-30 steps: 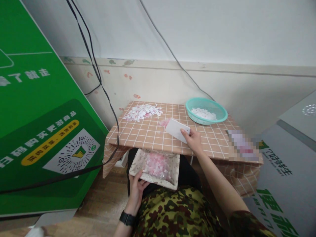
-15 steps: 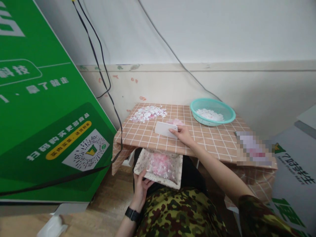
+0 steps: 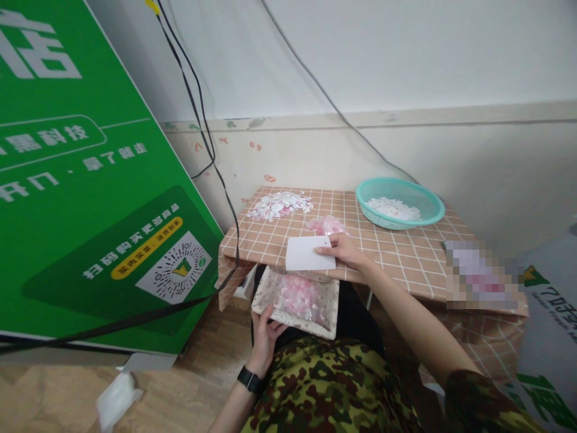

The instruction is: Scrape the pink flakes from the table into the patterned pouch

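Note:
My left hand (image 3: 265,340) grips the near left edge of a shallow, pale patterned tray (image 3: 333,308), tilted on my lap below the table's front edge. Inside the tray lie small pink and clear pieces (image 3: 300,299), too small to name. My right hand (image 3: 346,249) pinches the right end of a flat white card (image 3: 302,254) with a small hole near one corner. The card is at the table's front edge, just above the tray. Behind it on the table rests a small heap of similar pink pieces (image 3: 325,225).
A checked brown cloth covers the table (image 3: 387,258). White and pink flat bits (image 3: 282,205) are heaped at the back left. At the back right stands a turquoise basket (image 3: 435,209) with white pieces. A green panel (image 3: 112,198) stands left, with a dark strap (image 3: 135,319) crossing it.
My right hand has drawn the white card toward me to the table's front edge. It now shows more of its face. The left hand still holds the tray; the view has shifted slightly.

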Available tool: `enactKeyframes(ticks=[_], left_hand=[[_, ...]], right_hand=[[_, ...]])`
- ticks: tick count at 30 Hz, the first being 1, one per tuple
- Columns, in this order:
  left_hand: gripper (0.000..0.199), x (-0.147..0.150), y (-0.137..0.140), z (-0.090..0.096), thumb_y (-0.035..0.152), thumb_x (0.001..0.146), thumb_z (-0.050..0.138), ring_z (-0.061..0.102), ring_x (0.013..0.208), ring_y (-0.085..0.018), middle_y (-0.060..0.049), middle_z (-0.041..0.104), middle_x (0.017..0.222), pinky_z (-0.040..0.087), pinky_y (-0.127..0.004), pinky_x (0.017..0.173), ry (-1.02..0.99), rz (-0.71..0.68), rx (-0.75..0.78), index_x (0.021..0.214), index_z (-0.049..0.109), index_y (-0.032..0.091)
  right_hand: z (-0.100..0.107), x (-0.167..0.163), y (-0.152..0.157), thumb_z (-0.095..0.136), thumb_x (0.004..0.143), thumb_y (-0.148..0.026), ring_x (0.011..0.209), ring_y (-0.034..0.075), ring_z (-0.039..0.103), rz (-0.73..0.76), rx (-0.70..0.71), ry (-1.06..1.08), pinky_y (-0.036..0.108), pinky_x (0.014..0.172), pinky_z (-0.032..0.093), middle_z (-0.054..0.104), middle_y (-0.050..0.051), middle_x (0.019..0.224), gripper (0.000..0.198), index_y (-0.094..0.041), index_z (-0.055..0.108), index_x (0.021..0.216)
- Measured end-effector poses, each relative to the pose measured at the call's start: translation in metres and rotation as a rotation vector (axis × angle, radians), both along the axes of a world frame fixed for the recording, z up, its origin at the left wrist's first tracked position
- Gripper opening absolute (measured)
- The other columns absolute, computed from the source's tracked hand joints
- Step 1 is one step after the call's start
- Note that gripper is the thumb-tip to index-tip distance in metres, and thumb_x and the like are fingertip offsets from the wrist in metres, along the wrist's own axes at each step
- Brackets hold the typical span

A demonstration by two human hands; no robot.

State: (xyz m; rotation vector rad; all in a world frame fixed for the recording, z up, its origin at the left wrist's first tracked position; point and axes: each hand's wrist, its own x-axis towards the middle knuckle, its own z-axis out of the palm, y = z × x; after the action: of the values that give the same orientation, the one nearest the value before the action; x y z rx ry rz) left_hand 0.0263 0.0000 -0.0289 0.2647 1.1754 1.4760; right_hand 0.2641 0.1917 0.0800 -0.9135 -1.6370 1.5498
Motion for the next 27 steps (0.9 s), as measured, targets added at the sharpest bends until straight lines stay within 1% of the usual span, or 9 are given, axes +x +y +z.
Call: enactKeyframes(ticks=[1,3,6,8,11,13,15,21,27], left_hand=[[0.062,0.0,0.0,0.0,0.037,0.086,0.071,0.075,0.089,-0.025,-0.013,0.061,0.136,0.062,-0.052,0.085,0.005,-0.007,0.003,0.139,0.04,0.032],[0.061,0.001,-0.001,0.0,0.037,0.085,0.072,0.075,0.089,-0.025,-0.013,0.062,0.134,0.061,-0.052,0.085,0.007,-0.017,0.006,0.138,0.04,0.032],[0.06,0.001,-0.001,-0.002,0.037,0.083,0.074,0.075,0.089,-0.025,-0.012,0.061,0.135,0.061,-0.052,0.086,0.007,-0.017,0.009,0.134,0.042,0.032],[0.058,0.002,0.0,-0.004,0.038,0.082,0.074,0.075,0.088,-0.024,-0.012,0.062,0.134,0.061,-0.052,0.086,0.01,-0.022,0.01,0.131,0.043,0.031],[0.055,0.003,0.0,-0.004,0.038,0.082,0.074,0.074,0.085,-0.024,-0.011,0.064,0.13,0.061,-0.052,0.084,0.022,-0.034,0.0,0.128,0.043,0.03],[0.054,0.004,0.0,-0.003,0.038,0.083,0.074,0.074,0.084,-0.024,-0.01,0.065,0.127,0.061,-0.052,0.083,0.024,-0.041,-0.002,0.127,0.043,0.03],[0.054,0.005,0.0,-0.001,0.037,0.083,0.073,0.074,0.083,-0.023,-0.01,0.067,0.123,0.061,-0.051,0.084,0.022,-0.048,0.0,0.126,0.041,0.03],[0.056,0.008,-0.001,0.005,0.036,0.083,0.074,0.075,0.088,-0.026,-0.008,0.067,0.122,0.061,-0.052,0.085,0.009,-0.068,0.001,0.128,0.04,0.032],[0.057,0.012,-0.003,0.01,0.039,0.08,0.075,0.075,0.078,-0.025,-0.007,0.069,0.11,0.061,-0.051,0.082,0.031,-0.096,-0.069,0.122,0.038,0.03]], right_hand=[[-0.002,0.001,0.002,0.087,0.067,-0.051,0.07,0.02,0.069,-0.053,-0.018,0.044,0.03,0.062,0.053,0.078,0.008,0.087,0.045,-0.014,0.079,0.091],[-0.005,0.005,0.009,0.086,0.067,-0.052,0.07,0.021,0.068,-0.229,0.007,0.136,0.031,0.062,0.052,0.078,0.008,0.087,0.046,-0.015,0.077,0.091],[-0.008,0.012,0.02,0.081,0.071,-0.058,0.072,0.022,0.066,-0.575,0.204,0.191,0.033,0.063,0.05,0.076,0.007,0.087,0.047,-0.016,0.074,0.092],[-0.008,0.016,0.022,0.071,0.079,-0.062,0.074,0.023,0.065,-0.761,0.373,0.119,0.034,0.066,0.048,0.075,0.007,0.086,0.047,-0.017,0.073,0.092],[-0.007,0.02,0.018,0.058,0.088,-0.063,0.069,0.023,0.061,-0.92,0.569,-0.138,0.034,0.065,0.043,0.07,0.007,0.074,0.045,-0.019,0.067,0.083],[-0.006,0.021,0.015,0.053,0.09,-0.062,0.062,0.022,0.056,-0.965,0.638,-0.302,0.033,0.061,0.037,0.062,0.004,0.063,0.045,-0.021,0.061,0.074],[-0.006,0.024,0.013,0.05,0.092,-0.061,0.058,0.02,0.051,-0.991,0.67,-0.387,0.033,0.059,0.033,0.056,0.003,0.059,0.044,-0.023,0.055,0.07],[-0.005,0.036,0.017,0.046,0.093,-0.059,0.055,0.018,0.045,-0.996,0.695,-0.456,0.032,0.058,0.027,0.05,0.001,0.056,0.042,-0.025,0.047,0.068],[-0.001,0.033,0.015,0.047,0.093,-0.059,0.053,0.017,0.043,-0.874,0.684,-0.46,0.032,0.056,0.025,0.047,0.0,0.054,0.045,-0.025,0.041,0.064]])
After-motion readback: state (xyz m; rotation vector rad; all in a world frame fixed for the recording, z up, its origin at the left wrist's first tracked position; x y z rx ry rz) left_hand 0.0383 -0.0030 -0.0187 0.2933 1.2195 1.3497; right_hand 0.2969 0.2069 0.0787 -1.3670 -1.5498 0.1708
